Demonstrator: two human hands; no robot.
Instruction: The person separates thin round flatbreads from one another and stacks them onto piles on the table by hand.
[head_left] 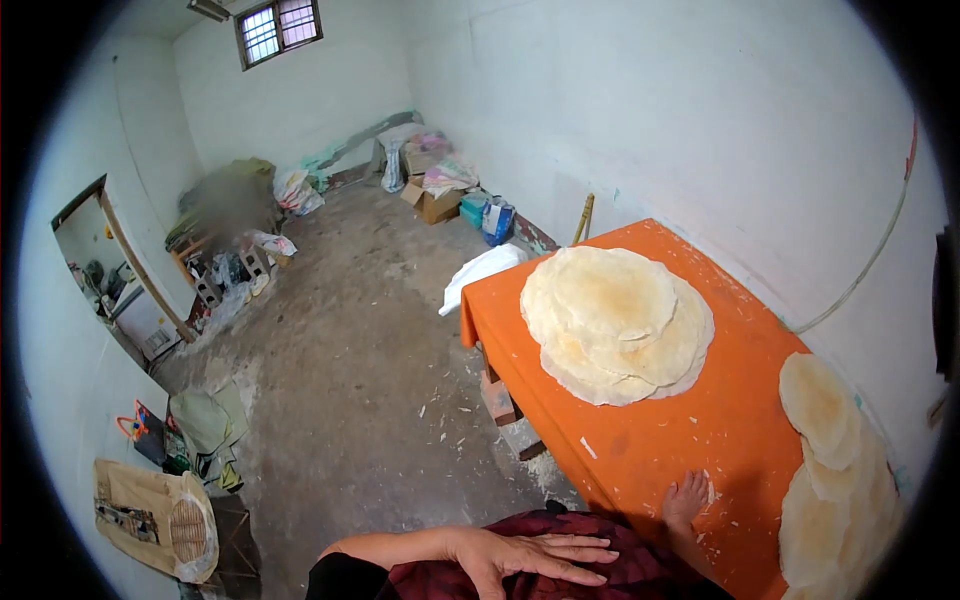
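My left hand (530, 556) lies flat against the dark red patterned garment (450, 578) on my body, fingers stretched out and holding nothing. On the orange tablecloth (640, 445) rests my right hand (685, 498), its fingers spread, with small pale crumbs around it. Beyond it on the table is a broad stack of thin, round, pale flatbreads (610, 320), with uneven edges and light browning on top. More flatbreads (835, 480) lie overlapped along the table's right side, close to the wall; the lower ones run toward the frame's edge.
Bricks (498, 400) show under the table's left edge. A white sack (482, 275) lies beside its far corner. Cardboard boxes (440, 205) and bags line the back wall. At left are a doorway (125, 270) and a lidded wicker basket (160, 520). Crumbs dot the concrete floor (350, 350).
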